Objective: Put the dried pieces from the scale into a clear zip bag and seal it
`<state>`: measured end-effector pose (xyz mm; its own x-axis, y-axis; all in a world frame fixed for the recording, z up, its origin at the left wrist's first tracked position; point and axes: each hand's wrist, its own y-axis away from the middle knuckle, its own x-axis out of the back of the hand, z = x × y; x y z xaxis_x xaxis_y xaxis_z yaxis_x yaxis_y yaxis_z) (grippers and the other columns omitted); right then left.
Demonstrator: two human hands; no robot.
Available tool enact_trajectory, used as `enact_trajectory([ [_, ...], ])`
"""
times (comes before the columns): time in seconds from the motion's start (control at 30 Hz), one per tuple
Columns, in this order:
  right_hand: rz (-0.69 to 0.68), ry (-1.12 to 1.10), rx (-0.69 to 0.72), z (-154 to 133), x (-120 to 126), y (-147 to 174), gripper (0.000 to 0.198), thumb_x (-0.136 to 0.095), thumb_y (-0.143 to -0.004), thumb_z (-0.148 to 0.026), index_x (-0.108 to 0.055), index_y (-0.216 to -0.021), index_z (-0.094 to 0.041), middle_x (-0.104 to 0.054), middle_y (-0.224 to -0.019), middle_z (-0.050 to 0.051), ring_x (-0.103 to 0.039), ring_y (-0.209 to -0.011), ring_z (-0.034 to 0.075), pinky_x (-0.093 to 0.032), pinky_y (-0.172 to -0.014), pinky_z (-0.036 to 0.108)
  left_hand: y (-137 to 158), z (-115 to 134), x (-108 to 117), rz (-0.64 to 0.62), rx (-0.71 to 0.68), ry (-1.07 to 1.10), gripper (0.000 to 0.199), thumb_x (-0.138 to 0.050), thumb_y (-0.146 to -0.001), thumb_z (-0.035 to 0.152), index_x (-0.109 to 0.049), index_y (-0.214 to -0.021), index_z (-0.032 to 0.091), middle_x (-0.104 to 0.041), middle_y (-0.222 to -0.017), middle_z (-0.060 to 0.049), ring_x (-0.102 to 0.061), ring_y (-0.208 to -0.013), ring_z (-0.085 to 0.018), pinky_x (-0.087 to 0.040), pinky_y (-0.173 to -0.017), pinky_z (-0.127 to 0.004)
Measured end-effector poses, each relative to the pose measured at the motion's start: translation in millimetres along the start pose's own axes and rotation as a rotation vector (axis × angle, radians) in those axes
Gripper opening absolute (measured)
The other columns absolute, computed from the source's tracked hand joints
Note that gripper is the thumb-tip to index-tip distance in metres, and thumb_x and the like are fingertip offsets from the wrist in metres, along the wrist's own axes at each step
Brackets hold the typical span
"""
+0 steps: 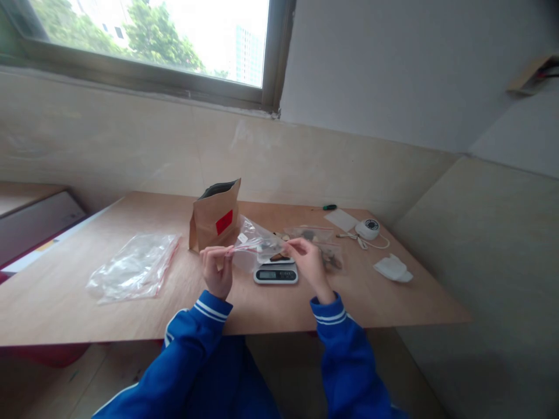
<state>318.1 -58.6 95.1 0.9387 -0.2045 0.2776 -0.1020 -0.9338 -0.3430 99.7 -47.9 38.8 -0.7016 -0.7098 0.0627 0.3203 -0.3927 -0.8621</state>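
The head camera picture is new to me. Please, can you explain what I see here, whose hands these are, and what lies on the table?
There is one picture, from a camera worn on a person's head, looking down at their own hands in blue sleeves. The left hand and right hand both pinch a clear zip bag above a small digital scale. On the wooden table stand a brown paper pouch, a pile of clear bags, more filled bags, a white round device and a folded white cloth.

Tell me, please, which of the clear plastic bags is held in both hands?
The small zip bag above the scale, pinched between left hand and right hand; the others lie on the table.
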Motion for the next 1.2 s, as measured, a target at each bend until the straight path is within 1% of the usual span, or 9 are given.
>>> enact_trajectory([
  [0.1, -0.059, 0.236, 0.14, 20, 1, -6, 0.027, -0.055, -0.085, -0.042, -0.068, -0.097, -0.022, -0.068, -0.099, 0.007, -0.061, -0.095, 0.023, -0.047, -0.088, 0.039, 15, -11, -6, 0.019, -0.017, -0.041, 0.015, -0.054, -0.085, 0.031, -0.054, -0.078, 0.018, -0.057, -0.075, -0.002, -0.055, -0.073, -0.016, -0.044, -0.07, -0.033],
  [0.2, -0.095, 0.42, 0.177, 44, -8, -8, 0.031, -0.057, -0.084, -0.035, -0.063, -0.113, -0.025, -0.062, -0.109, 0.009, -0.054, -0.108, 0.027, -0.042, -0.096, 0.045, 26, -20, -8, 0.037, -0.066, -0.068, 0.011, -0.054, -0.085, 0.028, -0.052, -0.081, 0.018, -0.056, -0.076, -0.003, -0.054, -0.074, -0.016, -0.043, -0.07, -0.033],
  [0.3, -0.104, 0.532, 0.182, 64, -23, -7, 0.038, -0.064, -0.079, -0.03, -0.062, -0.117, -0.027, -0.058, -0.112, 0.011, -0.052, -0.107, 0.03, -0.042, -0.094, 0.048, 29, -24, -9, 0.044, -0.082, -0.069, 0.007, -0.053, -0.085, 0.025, -0.05, -0.086, 0.019, -0.056, -0.081, -0.003, -0.054, -0.077, -0.016, -0.043, -0.072, -0.033],
  [0.4, -0.072, 0.554, 0.217, 75, -34, -7, 0.038, -0.065, -0.077, -0.029, -0.064, -0.115, -0.027, -0.057, -0.111, 0.01, -0.053, -0.103, 0.03, -0.043, -0.092, 0.048, 29, -26, -10, 0.032, -0.044, -0.083, 0.009, -0.052, -0.085, 0.026, -0.049, -0.087, 0.019, -0.055, -0.084, -0.003, -0.054, -0.08, -0.017, -0.042, -0.075, -0.034],
  [0.57, -0.084, 0.489, 0.212, 74, -38, -6, 0.037, -0.064, -0.077, -0.027, -0.063, -0.114, -0.027, -0.061, -0.108, 0.008, -0.055, -0.1, 0.028, -0.044, -0.091, 0.045, 30, -27, -12, 0.038, 0.015, -0.065, 0.012, -0.051, -0.086, 0.029, -0.048, -0.089, 0.018, -0.053, -0.087, -0.004, -0.054, -0.084, -0.018, -0.042, -0.077, -0.035],
  [0.73, -0.058, 0.306, 0.161, 70, -40, -4, 0.032, -0.063, -0.074, -0.02, -0.064, -0.107, -0.025, -0.065, -0.108, 0.006, -0.059, -0.103, 0.025, -0.045, -0.092, 0.04, 30, -26, -12, 0.045, 0.042, -0.011, 0.011, -0.048, -0.087, 0.029, -0.046, -0.09, 0.019, -0.051, -0.089, -0.005, -0.053, -0.085, -0.018, -0.043, -0.076, -0.037],
  [0.97, 0.007, 0.178, 0.04, 69, -38, -6, 0.024, -0.062, -0.074, -0.022, -0.065, -0.097, -0.021, -0.067, -0.101, 0.006, -0.062, -0.09, 0.023, -0.05, -0.076, 0.034, 32, -27, -10, -0.026, 0.032, -0.002, 0.008, -0.047, -0.088, 0.025, -0.044, -0.095, 0.021, -0.051, -0.092, -0.008, -0.053, -0.088, -0.021, -0.046, -0.076, -0.041],
  [1.07, 0.055, 0.084, 0.014, 54, -32, -10, 0.023, -0.064, -0.074, -0.026, -0.065, -0.095, -0.019, -0.067, -0.098, 0.007, -0.062, -0.089, 0.023, -0.051, -0.077, 0.034, 33, -29, -11, -0.038, 0.052, -0.012, 0.009, -0.044, -0.089, 0.029, -0.042, -0.095, 0.022, -0.051, -0.093, -0.008, -0.053, -0.089, -0.022, -0.046, -0.077, -0.043],
  [1.2, 0.113, -0.038, 0.041, 9, -32, -15, 0.03, -0.068, -0.074, -0.032, -0.065, -0.101, -0.018, -0.068, -0.095, 0.006, -0.063, -0.086, 0.02, -0.052, -0.078, 0.032, 34, -29, -11, -0.064, 0.065, 0.002, 0.011, -0.045, -0.089, 0.031, -0.043, -0.094, 0.022, -0.051, -0.093, -0.009, -0.054, -0.088, -0.022, -0.046, -0.077, -0.044],
])
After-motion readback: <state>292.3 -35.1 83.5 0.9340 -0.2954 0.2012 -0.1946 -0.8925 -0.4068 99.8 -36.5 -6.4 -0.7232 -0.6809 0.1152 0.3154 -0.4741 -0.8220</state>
